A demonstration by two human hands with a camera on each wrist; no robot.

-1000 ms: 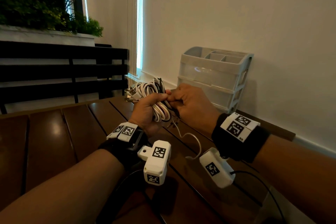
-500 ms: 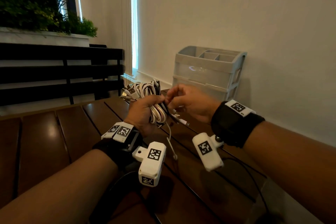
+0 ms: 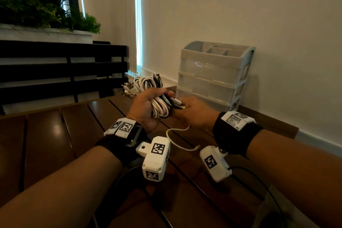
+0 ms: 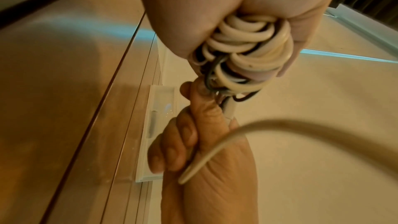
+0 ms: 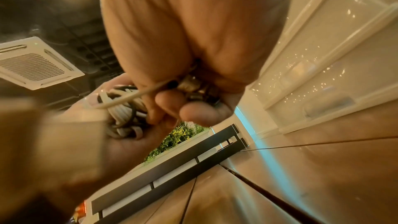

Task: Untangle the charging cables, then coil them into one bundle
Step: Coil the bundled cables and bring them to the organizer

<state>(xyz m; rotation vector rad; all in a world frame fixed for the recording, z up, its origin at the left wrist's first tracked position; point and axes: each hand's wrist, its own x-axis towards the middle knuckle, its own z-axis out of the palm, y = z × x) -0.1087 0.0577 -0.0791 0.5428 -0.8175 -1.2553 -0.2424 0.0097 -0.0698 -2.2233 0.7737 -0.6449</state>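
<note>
A coil of white and black charging cables (image 3: 159, 105) (image 4: 243, 52) (image 5: 122, 111) is held above the wooden table (image 3: 55, 135). My left hand (image 3: 146, 109) grips the coil in a fist, with loops and USB plugs (image 3: 129, 87) sticking out of its top. Just right of it, my right hand (image 3: 192, 111) (image 4: 193, 139) (image 5: 183, 105) pinches cable ends with plugs (image 3: 177, 102) that leave the coil. One loose white cable end (image 3: 183, 144) (image 4: 215, 149) hangs in a curve below the hands, between the wrists.
A grey plastic drawer organiser (image 3: 212, 74) stands on the table against the wall behind my right hand. A black slatted bench back (image 3: 64, 68) and a planter with greenery (image 3: 37, 5) lie beyond the table's far left edge.
My right hand moved down against the coil and closed on the cable ends. The dangling white end now curves out below the hands. The left hand kept its grip.
</note>
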